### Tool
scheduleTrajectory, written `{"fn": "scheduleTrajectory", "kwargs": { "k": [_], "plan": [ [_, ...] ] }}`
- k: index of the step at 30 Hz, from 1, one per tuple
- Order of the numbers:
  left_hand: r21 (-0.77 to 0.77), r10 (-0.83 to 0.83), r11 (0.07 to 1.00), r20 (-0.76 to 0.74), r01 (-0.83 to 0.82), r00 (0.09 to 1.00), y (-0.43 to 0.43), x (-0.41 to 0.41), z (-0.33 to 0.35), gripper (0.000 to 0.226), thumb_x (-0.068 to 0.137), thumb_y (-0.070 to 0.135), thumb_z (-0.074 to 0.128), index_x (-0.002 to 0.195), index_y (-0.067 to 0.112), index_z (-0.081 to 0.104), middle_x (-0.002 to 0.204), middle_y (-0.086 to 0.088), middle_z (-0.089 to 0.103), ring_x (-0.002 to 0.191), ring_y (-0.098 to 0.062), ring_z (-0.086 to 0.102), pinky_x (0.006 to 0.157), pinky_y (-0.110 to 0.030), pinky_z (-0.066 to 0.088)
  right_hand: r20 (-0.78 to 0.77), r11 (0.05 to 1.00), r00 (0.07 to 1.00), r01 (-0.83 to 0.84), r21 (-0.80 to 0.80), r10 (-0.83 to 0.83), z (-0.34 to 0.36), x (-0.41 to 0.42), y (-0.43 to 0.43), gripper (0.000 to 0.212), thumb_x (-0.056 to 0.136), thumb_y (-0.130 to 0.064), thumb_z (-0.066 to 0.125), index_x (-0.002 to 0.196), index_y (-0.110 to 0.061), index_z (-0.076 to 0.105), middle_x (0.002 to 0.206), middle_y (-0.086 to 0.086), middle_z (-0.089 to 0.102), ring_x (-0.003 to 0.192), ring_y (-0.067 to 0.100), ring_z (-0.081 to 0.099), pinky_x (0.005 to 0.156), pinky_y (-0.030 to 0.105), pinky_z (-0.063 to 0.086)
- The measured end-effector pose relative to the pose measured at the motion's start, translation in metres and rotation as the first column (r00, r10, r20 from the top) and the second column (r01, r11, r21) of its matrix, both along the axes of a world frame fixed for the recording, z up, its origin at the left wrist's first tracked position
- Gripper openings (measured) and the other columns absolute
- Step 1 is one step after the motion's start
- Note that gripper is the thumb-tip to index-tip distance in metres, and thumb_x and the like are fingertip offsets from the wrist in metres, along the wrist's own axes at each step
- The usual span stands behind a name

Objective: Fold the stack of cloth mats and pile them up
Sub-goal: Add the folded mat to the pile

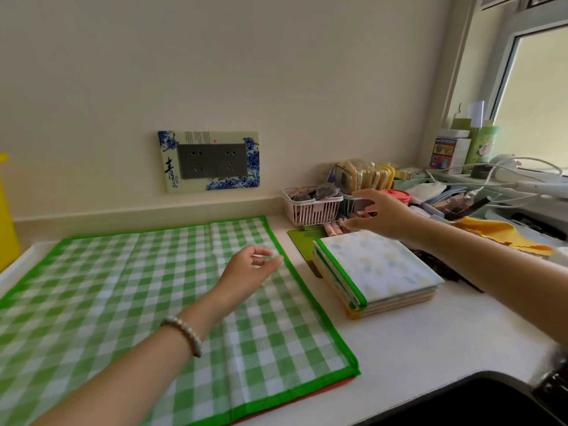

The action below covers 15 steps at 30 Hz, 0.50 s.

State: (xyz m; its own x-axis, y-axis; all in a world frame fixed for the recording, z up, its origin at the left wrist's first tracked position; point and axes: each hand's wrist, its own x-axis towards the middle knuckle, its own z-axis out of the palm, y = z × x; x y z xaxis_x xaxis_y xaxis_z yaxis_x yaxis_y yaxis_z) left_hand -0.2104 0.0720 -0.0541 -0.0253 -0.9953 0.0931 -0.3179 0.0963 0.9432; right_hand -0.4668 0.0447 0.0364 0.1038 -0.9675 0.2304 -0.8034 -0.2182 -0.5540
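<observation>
A green-and-white checked cloth mat (pixel 129 290) with a green border lies spread flat on the white counter, with an orange edge of another mat showing under its near right corner. To its right sits a pile of folded mats (pixel 378 272), the top one pale with a leaf print and a green edge. My left hand (pixel 249 272) hovers over the checked mat's right part, fingers loosely curled and holding nothing. My right hand (pixel 381 213) hangs spread above the far edge of the folded pile, empty.
A pink basket (pixel 310 207) with small items and a cluttered tray with cables stand behind the pile. An orange cloth (pixel 504 235) lies at the right. A dark sink (pixel 479 404) opens at the near right. A yellow object (pixel 6 210) stands at the far left.
</observation>
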Motion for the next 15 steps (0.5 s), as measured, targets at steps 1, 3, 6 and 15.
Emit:
{"fn": "scheduleTrajectory", "kwargs": {
  "k": [1,3,6,15],
  "plan": [
    [-0.059,0.008,0.998,0.112,-0.001,0.994,0.004,0.009,-0.003,0.03,0.085,0.041,0.064,0.108,0.023,0.058,0.106,0.004,0.063,0.096,-0.012,0.061,0.072,-0.02,0.048,0.004,0.999,1.0,-0.027,-0.022,0.027,-0.005,0.016,0.004,0.071,0.079,-0.032,0.072,0.14,-0.02,0.038,0.142,0.007,0.043,0.123,0.024,0.049,0.087,0.027,0.043],
    [-0.091,-0.005,0.995,0.324,0.036,0.946,0.015,0.029,-0.011,0.042,0.086,0.05,0.058,0.121,0.028,0.052,0.117,0.013,0.057,0.109,-0.006,0.053,0.083,-0.021,0.043,-0.021,0.993,0.996,-0.093,-0.067,0.091,-0.021,0.05,0.013,0.073,0.08,-0.035,0.07,0.142,-0.022,0.034,0.149,0.004,0.034,0.13,0.022,0.041,0.101,0.031,0.037],
    [-0.027,-0.027,0.998,0.551,0.05,0.834,0.035,0.063,-0.026,0.063,0.084,0.065,0.045,0.139,0.034,0.037,0.14,0.014,0.043,0.126,-0.006,0.04,0.101,-0.027,0.036,-0.065,0.972,0.976,-0.212,-0.099,0.206,-0.055,0.096,0.035,0.072,0.084,-0.038,0.065,0.145,-0.024,0.03,0.154,-0.003,0.022,0.138,0.016,0.027,0.108,0.025,0.019],
    [0.076,-0.13,0.991,0.751,0.11,0.647,0.113,0.165,-0.041,0.065,0.081,0.071,0.034,0.142,0.049,0.024,0.154,0.021,0.015,0.14,0.0,0.012,0.113,-0.025,0.012,-0.15,0.849,0.836,-0.517,0.107,0.528,-0.122,0.17,0.101,0.058,0.09,-0.052,0.05,0.143,-0.037,0.032,0.155,-0.016,0.017,0.14,0.009,0.022,0.113,0.029,0.018]
  ]
}}
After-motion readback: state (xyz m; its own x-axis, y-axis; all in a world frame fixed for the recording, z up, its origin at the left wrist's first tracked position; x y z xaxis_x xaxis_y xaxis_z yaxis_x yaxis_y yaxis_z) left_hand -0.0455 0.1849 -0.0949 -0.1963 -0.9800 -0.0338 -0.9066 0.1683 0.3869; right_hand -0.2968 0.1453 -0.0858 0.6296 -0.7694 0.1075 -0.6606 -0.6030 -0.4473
